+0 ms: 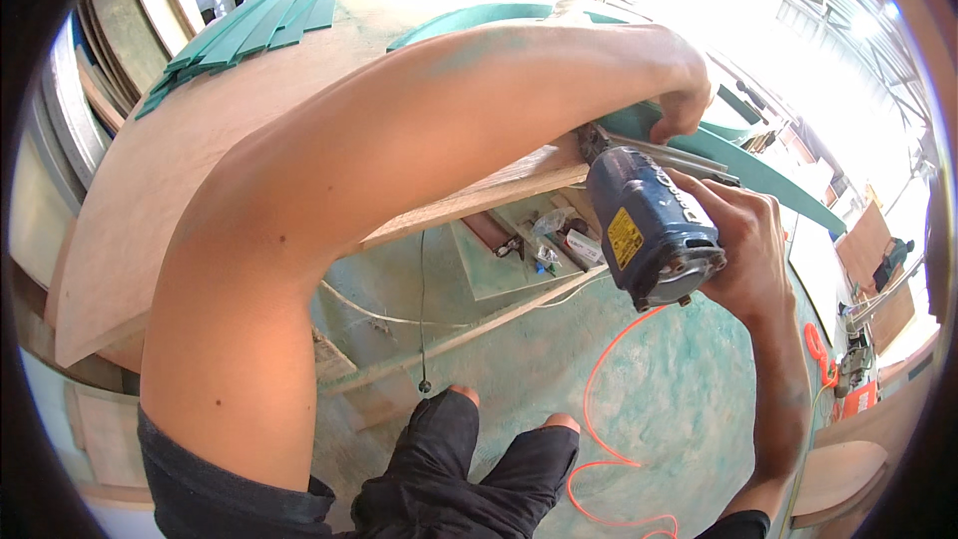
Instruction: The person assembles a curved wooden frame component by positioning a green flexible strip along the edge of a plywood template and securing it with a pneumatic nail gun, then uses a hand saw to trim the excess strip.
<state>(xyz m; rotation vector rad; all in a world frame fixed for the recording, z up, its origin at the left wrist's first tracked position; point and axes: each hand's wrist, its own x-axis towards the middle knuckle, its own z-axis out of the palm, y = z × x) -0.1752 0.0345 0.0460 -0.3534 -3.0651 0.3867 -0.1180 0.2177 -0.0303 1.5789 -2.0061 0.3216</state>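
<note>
My right hand (743, 230) is wrapped round a dark blue nail gun (649, 230) with a yellow label, its rear end turned toward me. The gun's nose reaches the edge of the wooden workbench (239, 160). My left arm stretches across the bench. Beyond the gun, my left hand (684, 95) is closed, its fingers bent down against a green curved board (634, 122); the forearm and wrist partly hide the grip. Another curved green strip (469, 20) lies behind my forearm.
Green slats (264, 25) lie at the bench's far left. Below the bench top, a shelf (489, 274) holds tools and small packets. An orange air hose (591, 389) loops over the stained floor. Wooden panels (130, 20) lean at the left; more boards (838, 474) lie at the right.
</note>
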